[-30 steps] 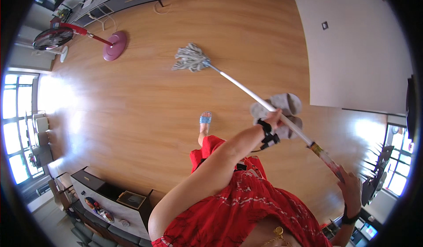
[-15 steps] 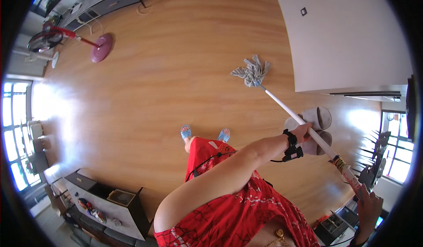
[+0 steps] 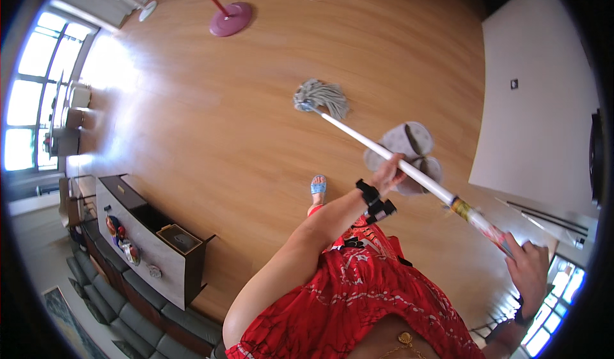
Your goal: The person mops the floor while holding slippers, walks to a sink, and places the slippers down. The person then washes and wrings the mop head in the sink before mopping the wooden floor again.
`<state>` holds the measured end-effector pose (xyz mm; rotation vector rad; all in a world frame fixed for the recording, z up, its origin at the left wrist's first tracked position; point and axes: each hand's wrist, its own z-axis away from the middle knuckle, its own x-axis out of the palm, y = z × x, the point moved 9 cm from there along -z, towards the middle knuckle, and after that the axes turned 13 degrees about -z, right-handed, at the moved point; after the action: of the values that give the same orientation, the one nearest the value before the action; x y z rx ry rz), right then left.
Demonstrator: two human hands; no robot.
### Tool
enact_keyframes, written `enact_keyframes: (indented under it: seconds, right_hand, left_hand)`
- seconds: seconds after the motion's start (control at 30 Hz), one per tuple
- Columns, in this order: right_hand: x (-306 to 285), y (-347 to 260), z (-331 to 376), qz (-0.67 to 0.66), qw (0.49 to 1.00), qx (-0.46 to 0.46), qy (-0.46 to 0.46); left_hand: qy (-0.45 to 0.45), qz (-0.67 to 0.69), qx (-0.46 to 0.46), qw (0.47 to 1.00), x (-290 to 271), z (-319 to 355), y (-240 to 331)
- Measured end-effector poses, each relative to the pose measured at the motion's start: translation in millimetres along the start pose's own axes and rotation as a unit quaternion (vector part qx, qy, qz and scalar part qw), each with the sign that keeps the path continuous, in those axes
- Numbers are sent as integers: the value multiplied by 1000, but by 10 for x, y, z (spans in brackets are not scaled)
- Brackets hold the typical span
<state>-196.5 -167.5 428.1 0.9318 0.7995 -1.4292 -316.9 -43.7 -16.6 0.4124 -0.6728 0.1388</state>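
Observation:
A mop with a white handle (image 3: pixel 354 132) slants across the view, and its grey string head (image 3: pixel 322 97) lies on the wooden floor. My left hand (image 3: pixel 388 174) is wrapped round the handle about midway along it. Near the handle's upper end, past a yellowish band and a worn, reddish stretch, my right hand (image 3: pixel 527 266) holds on with some fingers partly raised. Behind the handle, by my left hand, is a pale grey thing with rounded lobes (image 3: pixel 414 138); its kind I cannot make out.
A fan's round pink base (image 3: pixel 231 19) stands at the far left. At the lower left is a low table (image 3: pixel 167 272) with an open compartment, before a dark grey sofa (image 3: pixel 131 317). A white wall (image 3: pixel 534 112) rises on the right. One blue sandal (image 3: pixel 318 184) shows on my foot.
The mop head has swung left, its strings now trailing to the right. Both hands have moved left and up with the handle. My view has turned, and only one foot shows now.

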Motion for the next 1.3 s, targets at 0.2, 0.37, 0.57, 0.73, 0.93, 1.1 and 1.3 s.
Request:
enact_keyframes:
  seconds: [0.2,0.37,0.57,0.73,0.93,1.1,1.3]
  right_hand:
    - [245,-1754,-1407,37,978,-199,43]
    - [536,-2686,-1923,-42,960,-275,30]
    - [1169,-2790,-2009,-135,943,-297,-62]
    - [1778,-2204,-1800,-246,931,-247,-108]
    - [1753,-852,-1001,-190,966,-162,-70]
    - [1794,1071,485,-204,976,-54,-54]
    - [1096,2837,2716,-108,973,197,-43]
  left_hand:
    - [173,-8,147,974,-2357,138,1700]
    - [263,80,177,945,-3632,601,2167]
    - [335,109,121,928,-4372,884,1338]
    - [367,6,27,930,-4141,811,715]
    - [281,-9,-16,960,-2841,11,-238]
    - [131,-49,-42,989,-541,-169,-1848]
    - [-131,-60,-139,980,2427,6,-3894]
